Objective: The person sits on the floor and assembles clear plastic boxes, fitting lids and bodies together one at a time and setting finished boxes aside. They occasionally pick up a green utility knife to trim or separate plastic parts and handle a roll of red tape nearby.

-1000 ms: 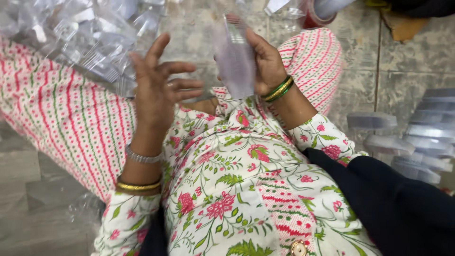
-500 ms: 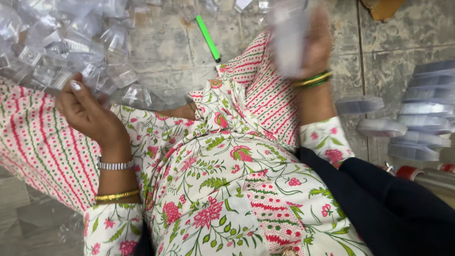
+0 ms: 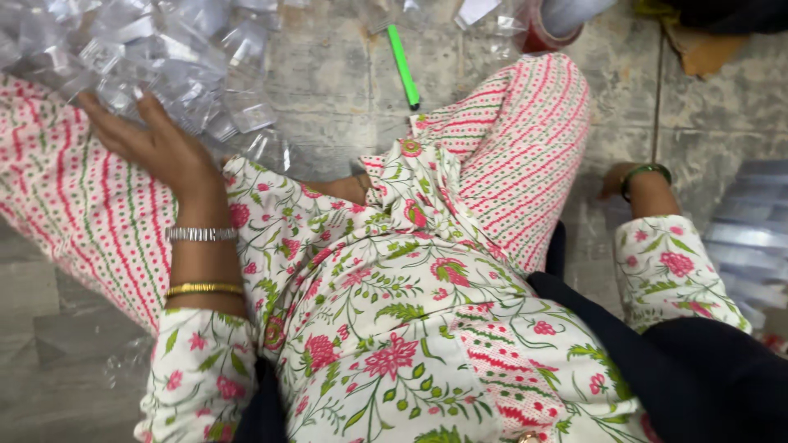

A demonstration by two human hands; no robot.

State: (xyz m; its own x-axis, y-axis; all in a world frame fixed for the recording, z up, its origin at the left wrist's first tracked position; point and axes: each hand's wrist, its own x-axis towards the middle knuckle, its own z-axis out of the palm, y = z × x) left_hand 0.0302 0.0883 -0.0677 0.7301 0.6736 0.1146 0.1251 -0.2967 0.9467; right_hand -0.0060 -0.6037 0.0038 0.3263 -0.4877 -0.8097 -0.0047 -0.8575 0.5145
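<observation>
I sit on a stone tile floor in floral clothes. My left hand (image 3: 152,143) lies flat with fingers spread at the near edge of a heap of small clear plastic packets (image 3: 139,57) on the floor at the upper left, fingertips touching them. My right hand (image 3: 614,180) is down on the floor beside my right knee, mostly hidden behind the striped trouser leg; only the wrist with a green bangle shows. A stack of clear plastic pieces (image 3: 751,246) lies just right of that wrist.
A green pen (image 3: 403,66) lies on the floor ahead of my knees. A roll of tape (image 3: 558,29) and brown cardboard (image 3: 698,49) sit at the top right. Dark cloth (image 3: 706,377) covers the lower right.
My right hand has come down from in front of me, where it held a clear packet, to the floor by my knee. My left hand has settled onto the packet heap.
</observation>
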